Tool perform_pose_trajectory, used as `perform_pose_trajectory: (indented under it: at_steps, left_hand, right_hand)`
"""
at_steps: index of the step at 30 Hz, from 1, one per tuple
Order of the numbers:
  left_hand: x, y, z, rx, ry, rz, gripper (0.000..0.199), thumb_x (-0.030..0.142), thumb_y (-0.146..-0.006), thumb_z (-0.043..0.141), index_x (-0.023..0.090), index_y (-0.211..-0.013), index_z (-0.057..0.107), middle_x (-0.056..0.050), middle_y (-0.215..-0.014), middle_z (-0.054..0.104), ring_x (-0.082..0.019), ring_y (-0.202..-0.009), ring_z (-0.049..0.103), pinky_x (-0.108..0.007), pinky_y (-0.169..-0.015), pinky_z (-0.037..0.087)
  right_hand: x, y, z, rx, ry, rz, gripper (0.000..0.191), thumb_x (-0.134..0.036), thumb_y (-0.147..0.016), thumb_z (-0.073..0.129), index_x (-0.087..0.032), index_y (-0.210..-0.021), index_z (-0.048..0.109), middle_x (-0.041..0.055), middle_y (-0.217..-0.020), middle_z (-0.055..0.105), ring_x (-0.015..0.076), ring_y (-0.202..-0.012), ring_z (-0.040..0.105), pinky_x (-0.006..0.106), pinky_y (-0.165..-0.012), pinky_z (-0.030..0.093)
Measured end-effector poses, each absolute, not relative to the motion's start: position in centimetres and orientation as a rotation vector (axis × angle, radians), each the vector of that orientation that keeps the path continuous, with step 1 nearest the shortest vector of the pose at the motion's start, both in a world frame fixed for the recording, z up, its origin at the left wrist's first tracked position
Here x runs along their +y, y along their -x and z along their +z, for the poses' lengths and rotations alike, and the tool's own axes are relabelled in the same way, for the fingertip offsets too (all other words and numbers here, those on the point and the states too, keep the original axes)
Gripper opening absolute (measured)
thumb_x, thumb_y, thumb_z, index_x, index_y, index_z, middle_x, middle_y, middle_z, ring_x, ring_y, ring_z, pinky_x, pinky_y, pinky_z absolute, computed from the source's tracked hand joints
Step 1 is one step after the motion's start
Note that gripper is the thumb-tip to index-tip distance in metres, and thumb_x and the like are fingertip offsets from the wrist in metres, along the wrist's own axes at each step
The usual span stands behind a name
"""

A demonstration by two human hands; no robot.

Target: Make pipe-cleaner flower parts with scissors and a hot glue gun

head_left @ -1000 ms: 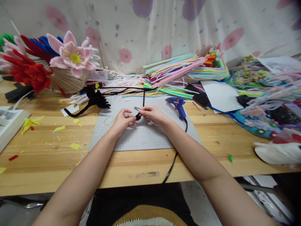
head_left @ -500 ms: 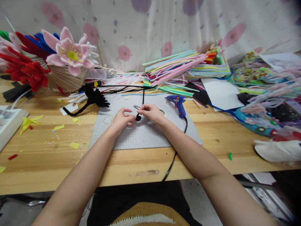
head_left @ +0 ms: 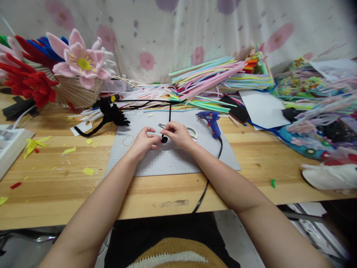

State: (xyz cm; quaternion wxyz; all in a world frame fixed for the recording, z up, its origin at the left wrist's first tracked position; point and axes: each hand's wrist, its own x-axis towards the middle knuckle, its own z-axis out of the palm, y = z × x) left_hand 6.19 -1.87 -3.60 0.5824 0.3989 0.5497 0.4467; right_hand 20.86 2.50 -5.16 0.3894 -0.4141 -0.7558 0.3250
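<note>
Right hand (head_left: pixel 177 134), shifted slightly leftward, pinches a matte, coiled black strip (head_left: pixel 164 140).

A craft workspace, shown by pipe cleaners (head_left: pixel 206 80) and a glue gun (head_left: pixel 209 121).

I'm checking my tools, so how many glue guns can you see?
1: the blue plastic glue gun lies at the right edge of the grey rectangular cutting mat, to the right of the bare right hand. Others could be hidden.
</note>
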Motion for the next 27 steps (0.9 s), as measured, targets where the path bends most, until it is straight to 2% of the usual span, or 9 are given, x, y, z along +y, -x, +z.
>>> perform_pose_trajectory:
  at_steps: [6,13,21,27]
  left_hand:
    - [-1.7,-6.0,-3.8,1.269,-0.900,1.066,0.044,0.012,-0.053,0.067,0.019,-0.083,0.037,0.003,-0.062,0.060,-0.014,-0.060,0.062,-0.030,-0.057,0.053]
    - [-1.3,-6.1,-3.7,1.334,-0.738,1.303,0.041,0.005,-0.052,0.062,0.019,-0.078,0.034,0.011,-0.056,0.041,-0.008,-0.051,0.054,-0.030,-0.061,0.054]
    - [-1.2,-5.9,-3.3,1.251,-0.571,1.343,0.037,0.002,-0.056,0.057,0.019,-0.075,0.031,0.004,-0.060,0.053,-0.009,-0.057,0.058,-0.029,-0.065,0.054]
    - [-0.9,-5.6,-3.8,1.162,-0.507,1.345,0.028,0.001,-0.058,0.058,0.017,-0.069,0.038,0.001,-0.059,0.058,-0.010,-0.058,0.060,-0.028,-0.069,0.054]
  right_hand:
    - [2.3,-20.7,-5.1,-1.944,1.054,0.787,0.016,-0.029,-0.074,0.060,-0.017,-0.064,0.059,-0.0004,-0.067,0.056,0.0105,-0.063,0.046,0.024,-0.060,0.033]
    - [1.7,-20.8,-5.0,-1.994,0.973,0.785,0.013,-0.028,-0.077,0.058,-0.017,-0.072,0.064,0.0015,-0.070,0.058,0.0112,-0.064,0.049,0.024,-0.061,0.038]
    - [1.3,-21.2,-6.0,-2.189,0.784,0.365,0.023,-0.019,-0.082,0.049,-0.020,-0.096,0.068,0.0085,-0.089,0.064,0.0174,-0.084,0.056,0.031,-0.074,0.044]
    - [1.4,-21.5,-6.3,-2.323,0.733,0.147,0.030,-0.017,-0.084,0.046,-0.020,-0.106,0.064,0.0079,-0.091,0.065,0.0180,-0.084,0.055,0.032,-0.076,0.044]
